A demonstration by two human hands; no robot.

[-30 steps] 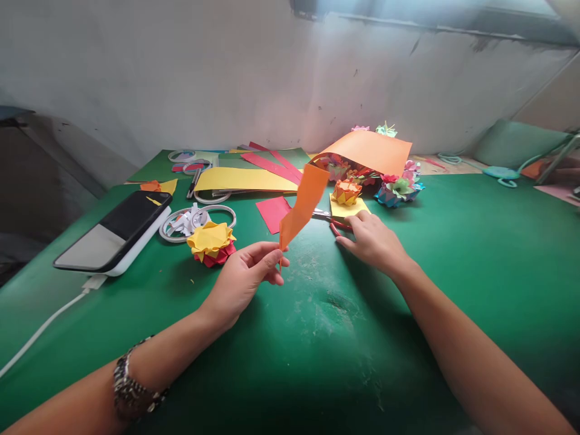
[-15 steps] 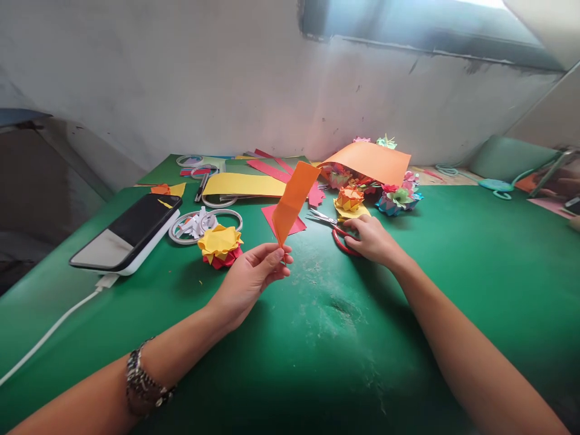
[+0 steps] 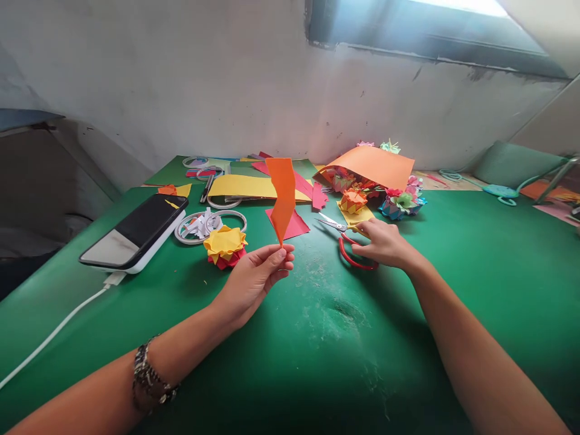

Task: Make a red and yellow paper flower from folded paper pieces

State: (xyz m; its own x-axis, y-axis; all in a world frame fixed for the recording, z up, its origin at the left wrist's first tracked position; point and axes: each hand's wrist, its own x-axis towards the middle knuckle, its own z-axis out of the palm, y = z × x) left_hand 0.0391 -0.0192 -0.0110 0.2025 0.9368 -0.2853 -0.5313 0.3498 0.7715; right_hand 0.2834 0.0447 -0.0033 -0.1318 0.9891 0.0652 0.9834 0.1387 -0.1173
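Upright above the table, a bent orange paper strip (image 3: pixel 284 196) rises from my left hand (image 3: pixel 263 272), its narrow lower end pinched between thumb and fingers. My right hand (image 3: pixel 385 241) has its thumb and fingers closed on the handles of a pair of scissors (image 3: pixel 356 257). The scissors' blades point left, slightly apart, low over the table. Just behind them an orange paper flower (image 3: pixel 353 200) sits on a piece of yellow paper (image 3: pixel 357 217). A yellow and red paper flower (image 3: pixel 225 246) stands left of my left hand.
On the green table (image 3: pixel 290 374) lie red paper (image 3: pixel 296 225), a yellow paper strip (image 3: pixel 247 186) and tape rolls (image 3: pixel 185 232). A phone (image 3: pixel 133 232) with a white cable rests at left. An orange sheet (image 3: pixel 371 163) covers several paper flowers near the wall.
The orange strip has turned in my left hand and now leans left instead of right. My right hand has drawn the scissors slightly right and toward me.
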